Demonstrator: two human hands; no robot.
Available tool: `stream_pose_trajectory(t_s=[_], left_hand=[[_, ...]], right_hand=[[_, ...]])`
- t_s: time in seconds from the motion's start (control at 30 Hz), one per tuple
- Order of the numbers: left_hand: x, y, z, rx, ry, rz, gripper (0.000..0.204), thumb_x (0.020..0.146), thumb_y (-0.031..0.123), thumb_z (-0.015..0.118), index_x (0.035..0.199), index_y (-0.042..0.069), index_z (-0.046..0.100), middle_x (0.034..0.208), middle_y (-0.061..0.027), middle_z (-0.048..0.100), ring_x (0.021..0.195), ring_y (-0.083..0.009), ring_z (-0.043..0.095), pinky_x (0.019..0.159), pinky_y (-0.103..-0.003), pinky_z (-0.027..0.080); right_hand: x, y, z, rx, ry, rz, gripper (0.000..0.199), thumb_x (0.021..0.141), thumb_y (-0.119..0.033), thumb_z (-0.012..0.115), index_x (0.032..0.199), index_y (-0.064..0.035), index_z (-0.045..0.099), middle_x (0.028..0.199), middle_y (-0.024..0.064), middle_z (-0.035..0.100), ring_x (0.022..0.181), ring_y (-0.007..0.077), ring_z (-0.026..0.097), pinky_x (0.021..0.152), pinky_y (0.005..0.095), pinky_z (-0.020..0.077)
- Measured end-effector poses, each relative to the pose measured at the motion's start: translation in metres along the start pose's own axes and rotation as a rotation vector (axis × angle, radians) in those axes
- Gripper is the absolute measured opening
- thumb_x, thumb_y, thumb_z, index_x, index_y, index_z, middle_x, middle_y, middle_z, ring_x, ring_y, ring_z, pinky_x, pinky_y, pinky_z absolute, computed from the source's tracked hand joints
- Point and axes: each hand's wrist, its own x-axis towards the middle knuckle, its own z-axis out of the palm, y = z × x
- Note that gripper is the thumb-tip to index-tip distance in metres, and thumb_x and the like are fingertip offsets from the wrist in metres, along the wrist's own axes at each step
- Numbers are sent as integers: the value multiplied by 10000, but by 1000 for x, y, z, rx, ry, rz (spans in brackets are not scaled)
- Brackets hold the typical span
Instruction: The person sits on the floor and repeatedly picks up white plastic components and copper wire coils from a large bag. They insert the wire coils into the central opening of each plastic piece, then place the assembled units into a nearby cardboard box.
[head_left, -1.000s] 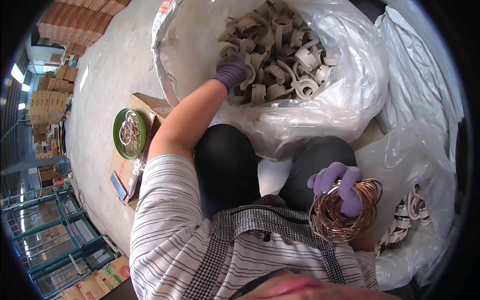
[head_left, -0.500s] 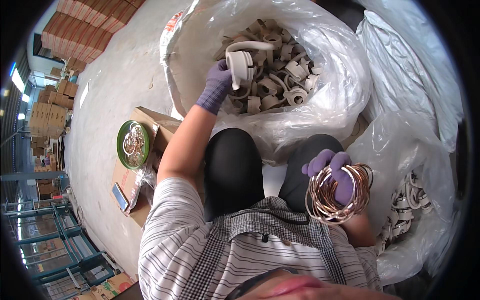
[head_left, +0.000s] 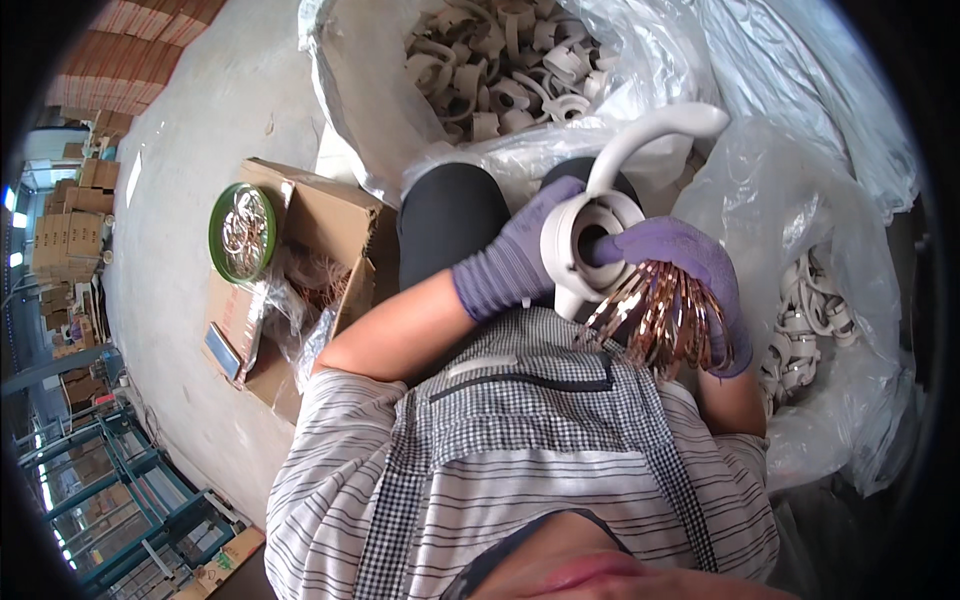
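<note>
Fingers (head_left: 640, 243) at white collar (head_left: 562, 240) (curved handle (head_left: 652, 130)).

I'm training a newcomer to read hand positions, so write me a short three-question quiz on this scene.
1. What does the right hand hold?
A: a screwdriver
B: a bundle of copper-coloured rings
C: a paper cup

2. True or false: the green bowl is on the person's left.

3. Fill in: the left hand grips a pale ring-shaped part that has a long, ____ extension.

Key: 1: B; 2: true; 3: curved.
</note>
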Motion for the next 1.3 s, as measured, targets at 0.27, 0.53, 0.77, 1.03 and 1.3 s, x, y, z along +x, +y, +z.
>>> stream_pose_trajectory(t_s=[0.27,0.53,0.77,1.03,1.3], left_hand=[[-5,37,-71,-68,50,-69,581,1005,185,580,1536,-8,444,1348,-140,621,1138,-159,616,1005,-290,493],[16,75,-28,-124,-275,64,946,810,266,880,1560,-18,379,1445,-117,557,1328,-231,529,1139,-367,397],[-2,55,-9,-181,203,87,662,871,85,794,1430,-28,459,1384,-145,594,1254,-240,603,1105,-384,458],[21,40,-36,-329,-74,-249,602,957,225,548,1489,-48,475,1373,-178,620,1277,-256,600,1095,-369,474],[5,60,14,597,110,12,416,890,162,561,1277,60,671,1056,-204,640,966,-394,661,862,-449,541]], right_hand=[[-1,28,-9,-182,-105,-86,226,863,-119,684,1081,-70,721,1021,107,728,945,273,714,880,362,574],[-19,52,5,940,53,185,367,968,-188,660,1258,38,663,1181,159,719,1106,224,689,993,351,546],[0,21,-10,-45,-7,-205,296,924,-139,628,1190,-38,710,1115,134,740,1059,228,708,975,336,533],[-18,-27,-26,755,126,-198,375,1014,-278,630,1246,16,637,1131,146,687,1014,216,674,878,328,564],[-18,0,7,187,425,108,263,1027,-173,554,1206,13,601,994,82,673,922,172,671,822,303,573]])
